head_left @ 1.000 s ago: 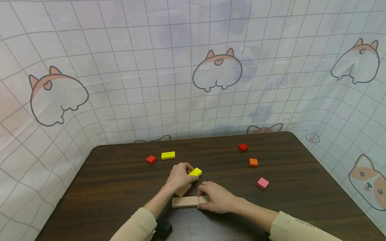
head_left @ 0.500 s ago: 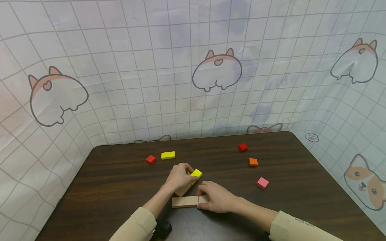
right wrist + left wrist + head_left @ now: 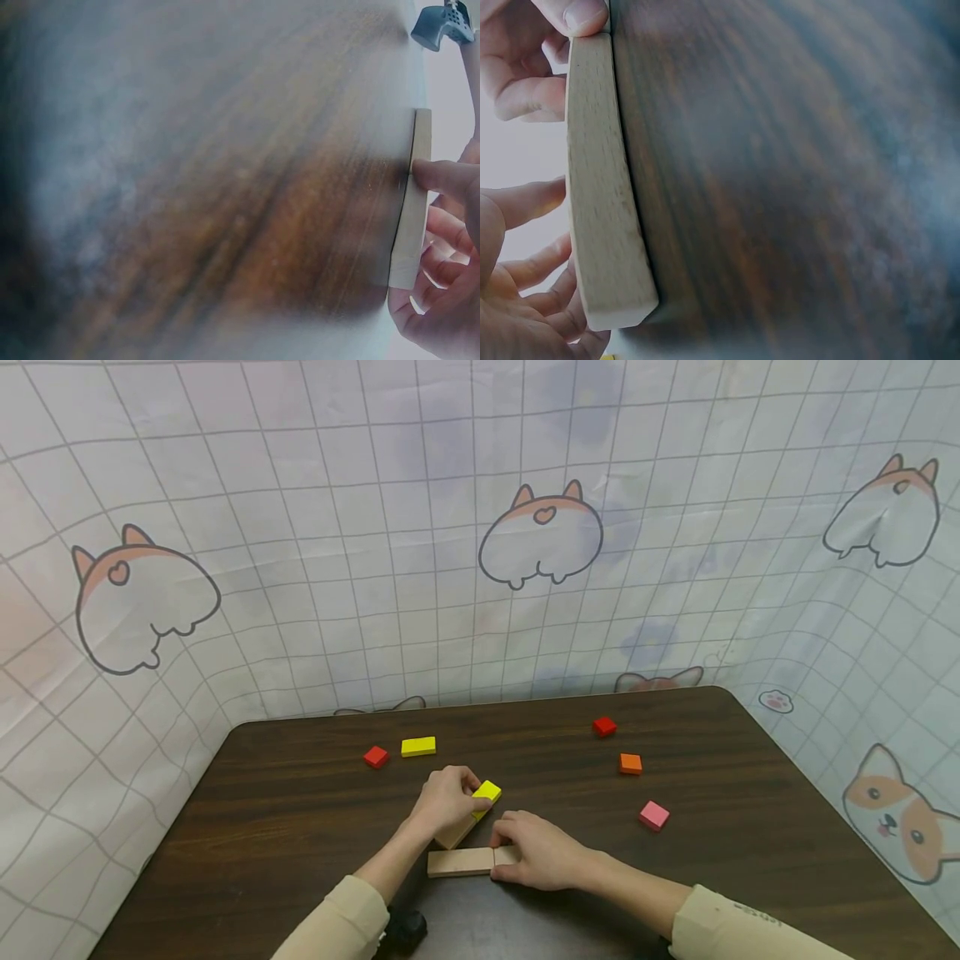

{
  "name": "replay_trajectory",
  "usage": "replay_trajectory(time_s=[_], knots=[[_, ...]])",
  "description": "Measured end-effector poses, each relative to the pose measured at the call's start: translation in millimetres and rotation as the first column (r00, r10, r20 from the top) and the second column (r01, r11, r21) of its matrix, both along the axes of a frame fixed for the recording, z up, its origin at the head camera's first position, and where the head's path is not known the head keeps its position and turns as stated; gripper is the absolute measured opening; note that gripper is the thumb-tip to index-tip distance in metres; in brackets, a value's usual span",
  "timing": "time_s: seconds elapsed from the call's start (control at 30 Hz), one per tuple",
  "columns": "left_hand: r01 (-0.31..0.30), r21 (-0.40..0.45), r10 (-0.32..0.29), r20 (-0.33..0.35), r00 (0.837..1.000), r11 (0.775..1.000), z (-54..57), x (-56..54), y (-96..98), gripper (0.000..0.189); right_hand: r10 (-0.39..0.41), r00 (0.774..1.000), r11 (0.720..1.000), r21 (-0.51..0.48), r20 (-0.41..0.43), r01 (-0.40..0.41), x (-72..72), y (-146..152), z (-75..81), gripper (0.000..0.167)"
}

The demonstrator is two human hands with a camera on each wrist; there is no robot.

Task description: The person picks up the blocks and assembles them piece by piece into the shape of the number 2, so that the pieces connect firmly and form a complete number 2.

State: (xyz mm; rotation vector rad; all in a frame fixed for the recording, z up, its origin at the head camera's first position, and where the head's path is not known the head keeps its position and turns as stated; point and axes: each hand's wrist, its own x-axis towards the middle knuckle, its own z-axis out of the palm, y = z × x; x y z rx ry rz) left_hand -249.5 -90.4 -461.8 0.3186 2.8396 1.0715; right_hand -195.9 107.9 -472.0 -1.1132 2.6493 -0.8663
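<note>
My left hand (image 3: 446,802) pinches a yellow block (image 3: 487,792) between thumb and fingers. The near end of that block meets a plain wooden block (image 3: 454,833), partly hidden beneath the hand; both lie on a slant. Closer to me, another wooden block (image 3: 460,862) lies crosswise, end to end with a further wooden block (image 3: 506,856). My right hand (image 3: 546,853) grips this last block with thumb in front and fingers behind, hiding its right part. In the right wrist view, the thumb of the right hand (image 3: 450,247) presses near the seam between the two blocks.
On the dark wooden table (image 3: 300,827), a red block (image 3: 376,757) and a second yellow block (image 3: 418,747) lie at the back left. Another red block (image 3: 604,727), an orange block (image 3: 631,764) and a pink block (image 3: 654,816) are spread at the right. A patterned cloth (image 3: 375,568) hangs behind.
The yellow block has turned and settled slightly, so it now lines up with the slanted wooden block. The right hand has stayed in place.
</note>
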Motion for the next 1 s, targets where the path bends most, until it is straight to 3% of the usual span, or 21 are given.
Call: replay_trajectory(time_s=[0.37, 0.67, 0.83, 1.0], knots=[[0.008, 0.004, -0.008, 0.004, 1.000, 1.000, 1.9, 0.5, -3.0, 0.031, 0.000, 1.000, 1.000, -0.001, 0.005, 0.000, -0.2, -0.9, 2.1, 0.021], [0.021, 0.007, -0.020, -0.015, 1.000, 1.000, 4.8, 8.7, -16.0, 0.025, 0.001, 1.000, 1.000, -0.004, 0.011, -0.001, 0.6, -0.8, 2.9, 0.023], [0.064, -0.022, -0.066, -0.056, 0.996, 0.998, 7.6, 19.3, -27.0, 0.024, -0.001, 1.000, 1.000, 0.003, 0.011, 0.001, -0.3, -0.9, 1.4, 0.021], [0.149, -0.026, -0.151, -0.117, 0.981, 0.988, 11.3, 33.9, -37.1, 0.027, -0.008, 1.000, 1.000, 0.015, 0.014, 0.008, -0.6, -0.1, 0.6, 0.020]])
